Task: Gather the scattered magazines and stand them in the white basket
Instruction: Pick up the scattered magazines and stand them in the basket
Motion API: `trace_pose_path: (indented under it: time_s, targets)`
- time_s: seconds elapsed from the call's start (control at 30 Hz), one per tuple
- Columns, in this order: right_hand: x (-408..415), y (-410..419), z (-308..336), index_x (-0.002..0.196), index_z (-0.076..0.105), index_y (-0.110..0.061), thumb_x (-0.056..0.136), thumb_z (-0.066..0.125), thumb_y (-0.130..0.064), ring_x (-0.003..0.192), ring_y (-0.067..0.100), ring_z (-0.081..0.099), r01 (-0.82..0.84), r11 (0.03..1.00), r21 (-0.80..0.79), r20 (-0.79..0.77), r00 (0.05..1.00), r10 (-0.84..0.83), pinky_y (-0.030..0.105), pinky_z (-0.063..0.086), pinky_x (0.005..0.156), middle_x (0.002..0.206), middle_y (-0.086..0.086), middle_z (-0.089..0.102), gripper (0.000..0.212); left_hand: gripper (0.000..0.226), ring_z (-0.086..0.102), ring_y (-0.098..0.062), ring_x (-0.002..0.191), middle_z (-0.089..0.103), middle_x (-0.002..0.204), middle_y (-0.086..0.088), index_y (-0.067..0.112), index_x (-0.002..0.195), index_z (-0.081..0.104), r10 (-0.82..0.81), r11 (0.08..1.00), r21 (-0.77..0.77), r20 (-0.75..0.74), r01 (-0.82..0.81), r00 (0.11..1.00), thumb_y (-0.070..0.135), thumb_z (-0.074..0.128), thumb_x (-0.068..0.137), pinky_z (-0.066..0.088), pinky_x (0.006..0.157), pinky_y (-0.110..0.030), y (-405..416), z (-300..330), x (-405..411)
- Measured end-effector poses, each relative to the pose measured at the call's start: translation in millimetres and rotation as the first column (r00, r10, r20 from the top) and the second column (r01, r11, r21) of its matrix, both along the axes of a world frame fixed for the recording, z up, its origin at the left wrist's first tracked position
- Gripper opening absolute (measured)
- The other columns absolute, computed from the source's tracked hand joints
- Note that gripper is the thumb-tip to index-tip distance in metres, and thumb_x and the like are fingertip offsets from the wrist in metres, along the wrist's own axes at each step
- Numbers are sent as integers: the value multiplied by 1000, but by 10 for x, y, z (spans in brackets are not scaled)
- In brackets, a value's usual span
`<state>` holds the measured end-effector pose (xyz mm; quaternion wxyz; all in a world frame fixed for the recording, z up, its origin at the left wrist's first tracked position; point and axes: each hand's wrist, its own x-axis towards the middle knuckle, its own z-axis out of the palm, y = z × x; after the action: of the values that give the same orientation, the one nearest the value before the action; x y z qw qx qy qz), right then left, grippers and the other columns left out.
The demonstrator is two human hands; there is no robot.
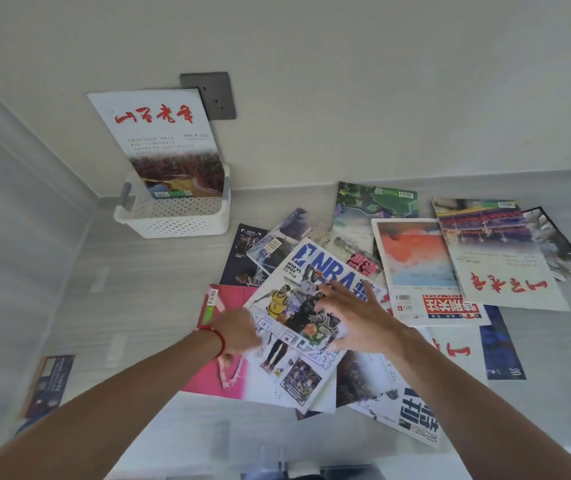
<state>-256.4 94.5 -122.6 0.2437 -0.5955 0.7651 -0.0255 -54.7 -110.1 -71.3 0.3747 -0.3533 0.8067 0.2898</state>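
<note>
Here, NBA magazine [298, 320] long axis tilted, title toward wall, left hand [239, 332] gripping its edge, right hand [353, 320] spread flat on it.

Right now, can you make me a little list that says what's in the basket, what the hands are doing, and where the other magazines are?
basket: white, by the wall, left of the pile
in basket: one magazine standing, leaning on the wall
left hand: at the left edge of the NBA magazine; blurred, grip unclear
right hand: fingers spread flat on the NBA magazine
pile: many magazines overlapping on the floor, right of the basket
stray: one magazine alone at far left
socket: grey, on the wall behind the basket
</note>
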Motion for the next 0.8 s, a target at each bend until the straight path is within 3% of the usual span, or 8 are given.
trace_pose_path:
  time_s: [0.07, 0.2, 0.3, 0.37, 0.5, 0.63, 0.7, 0.8]
  targets:
    - [32, -17, 30, 145, 34, -41, 79, 82, -41, 156, 16, -13, -54, 998, 26, -9, 999, 54, 69, -14, 117, 170, -11, -5, 82, 38, 68, -27, 108, 63, 122, -12, 7, 125, 58, -69, 954, -299, -218, 1, 973, 33, 62, 97, 59, 91, -37, -108, 18, -135]
    - [-113, -35, 206, 152, 30, -35, 80, 83, -23, 158, 25, -5, 76, 997, 27, -144, 987, -72, 69, -5, 120, 171, -5, -2, 91, 59, 49, -33, 132, 45, 143, -17, 5, 142, 42, -27, 964, -264, -233, -37, 972, 42, 58, 99, 46, 110, -46, 54, -149, -275]
    - [-111, -4, 290, 155, 30, -20, 88, 76, -20, 152, 32, 25, 386, 923, -8, -259, 890, -375, 59, 26, 121, 165, 11, 24, 81, 69, 59, -31, 120, 55, 132, -13, 5, 146, 33, 130, 964, -172, -366, -204, 922, 43, 62, 97, 55, 99, -43, 309, -313, -171]
    - [89, -8, 275, 151, 33, -10, 94, 69, -25, 139, 32, 41, 594, 804, -24, -185, 788, -588, 50, 40, 115, 152, 16, 41, 69, 69, 64, -30, 112, 59, 124, -13, 5, 143, 30, 233, 943, -124, -420, -310, 877, 39, 66, 95, 59, 92, -42, 429, -383, -127]
    - [451, -104, 197, 150, 30, -2, 91, 71, -43, 140, 40, 38, 810, 586, -7, 45, 586, -809, 54, 33, 117, 148, 20, 42, 82, 66, 65, -27, 105, 61, 115, -8, 4, 139, 41, 535, 834, 64, -338, -548, 775, 34, 72, 90, 61, 89, -38, 423, -474, -159]
    - [293, -171, 154, 134, 46, -2, 86, 75, -21, 124, 39, 53, 891, 429, 149, 153, 407, -900, 55, 45, 108, 132, 19, 56, 59, 60, 70, -28, 106, 69, 121, -12, 8, 133, 56, 615, 788, 233, -291, -569, 733, 35, 80, 85, 64, 79, -36, 246, -447, -110]
    - [187, -155, 196, 126, 55, -4, 87, 74, -15, 102, 33, 68, 865, 431, 258, 258, 368, -893, 45, 60, 85, 116, 16, 67, 44, 51, 71, -23, 97, 71, 117, -8, 10, 129, 58, 600, 799, 276, -304, -535, 740, 27, 80, 86, 62, 65, -27, 179, -401, -18]
    - [117, -166, 317, 117, 65, -6, 85, 81, -20, 85, 24, 72, 810, 464, 359, 341, 349, -873, 32, 59, 65, 101, 12, 73, 39, 36, 71, -21, 95, 72, 114, -5, 16, 114, 56, 626, 776, 352, -328, -524, 707, 16, 80, 86, 64, 71, -32, 19, -304, 149]
